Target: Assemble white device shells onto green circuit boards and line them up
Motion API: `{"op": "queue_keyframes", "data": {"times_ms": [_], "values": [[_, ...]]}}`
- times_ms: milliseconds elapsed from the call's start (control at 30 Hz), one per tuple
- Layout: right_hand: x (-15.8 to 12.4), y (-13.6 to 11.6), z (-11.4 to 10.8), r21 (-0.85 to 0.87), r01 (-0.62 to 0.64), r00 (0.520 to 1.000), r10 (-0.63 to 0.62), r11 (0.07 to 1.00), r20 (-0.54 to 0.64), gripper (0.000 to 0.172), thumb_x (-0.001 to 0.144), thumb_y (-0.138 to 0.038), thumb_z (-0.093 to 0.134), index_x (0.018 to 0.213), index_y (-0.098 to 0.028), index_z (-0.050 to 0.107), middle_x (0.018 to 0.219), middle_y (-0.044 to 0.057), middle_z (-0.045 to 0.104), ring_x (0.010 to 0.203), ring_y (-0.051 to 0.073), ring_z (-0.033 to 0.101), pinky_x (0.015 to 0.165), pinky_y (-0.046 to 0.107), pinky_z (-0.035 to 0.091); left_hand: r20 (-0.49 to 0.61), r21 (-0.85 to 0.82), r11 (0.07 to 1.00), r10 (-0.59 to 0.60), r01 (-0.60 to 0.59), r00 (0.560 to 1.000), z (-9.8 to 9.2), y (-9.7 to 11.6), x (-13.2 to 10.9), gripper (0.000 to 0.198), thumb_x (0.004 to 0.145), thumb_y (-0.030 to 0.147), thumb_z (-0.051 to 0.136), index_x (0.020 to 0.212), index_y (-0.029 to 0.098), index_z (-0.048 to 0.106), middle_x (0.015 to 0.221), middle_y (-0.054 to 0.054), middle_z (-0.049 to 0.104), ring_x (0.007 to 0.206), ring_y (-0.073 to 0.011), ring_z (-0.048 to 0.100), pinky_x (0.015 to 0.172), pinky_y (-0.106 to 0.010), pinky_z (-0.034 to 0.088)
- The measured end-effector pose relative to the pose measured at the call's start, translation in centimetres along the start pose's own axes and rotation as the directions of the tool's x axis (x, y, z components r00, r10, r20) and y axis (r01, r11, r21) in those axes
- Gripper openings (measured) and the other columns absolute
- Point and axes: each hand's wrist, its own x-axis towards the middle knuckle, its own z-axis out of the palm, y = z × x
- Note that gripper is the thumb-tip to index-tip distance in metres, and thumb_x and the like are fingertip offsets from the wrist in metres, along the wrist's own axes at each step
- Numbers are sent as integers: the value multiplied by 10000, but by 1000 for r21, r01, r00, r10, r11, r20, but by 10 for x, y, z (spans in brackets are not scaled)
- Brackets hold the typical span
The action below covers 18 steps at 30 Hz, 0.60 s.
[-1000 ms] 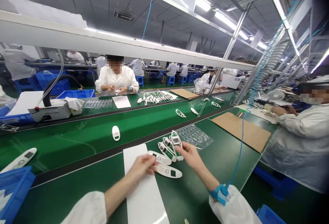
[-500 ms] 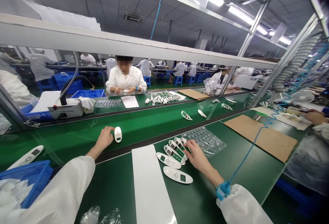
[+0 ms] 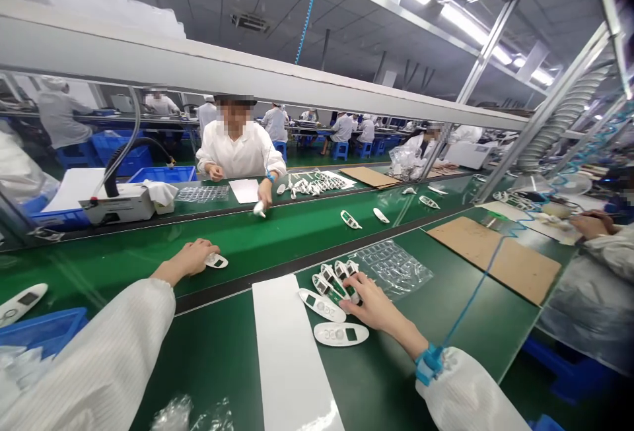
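My left hand (image 3: 191, 259) reaches over the green belt, its closed fingers on the end of a white oval plastic cover (image 3: 218, 262) with a small window. My right hand (image 3: 367, 300) curls its fingers around the near end of a white housing with a green circuit board (image 3: 335, 280), one of several lying side by side. The fingers partly hide these housings. In front of them lie two white covers, one (image 3: 321, 305) against the row and another (image 3: 341, 334) nearer me. A blue strap (image 3: 428, 364) circles my right wrist.
A white sheet (image 3: 292, 352) lies left of the parts. Behind them is a clear plastic blister tray (image 3: 393, 269), with brown cardboard (image 3: 493, 256) further right. Housings ride the green belt (image 3: 297, 233). Opposite, a co-worker's hand (image 3: 265, 195) holds a white part over it.
My left hand has lowered the cover from upright to nearly flat at the belt. My right hand has shifted slightly left over the housings. The co-worker opposite has reached out to the belt.
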Motion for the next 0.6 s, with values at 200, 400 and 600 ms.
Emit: {"op": "queue_keyframes", "data": {"times_ms": [200,400,600], "values": [[0,-3,10,-70,41,989,-50,997,-137,245,874,-355,542,1095,-250,541,1189,118,523,1109,312,493,757,374,475,8,-34,994,-103,103,995,-14,5,-31,343,878,308,632,1180,166,553,1139,-91,583,989,-247,579,862,-434,490],[-4,-2,15,-83,78,977,-93,993,-190,276,872,-230,529,1148,-239,527,1220,132,512,1159,323,450,812,416,494,-80,-203,960,-213,193,974,-5,72,-75,223,881,307,553,1014,129,561,917,-71,620,780,-201,605,723,-352,492],[-4,-5,18,-97,109,979,-124,989,-164,358,857,-160,515,1207,-233,522,1276,123,529,1279,339,356,921,469,448,-61,-356,920,-200,166,978,27,140,-116,346,797,280,510,1109,130,504,938,-129,648,816,-275,639,688,-340,453]]}}
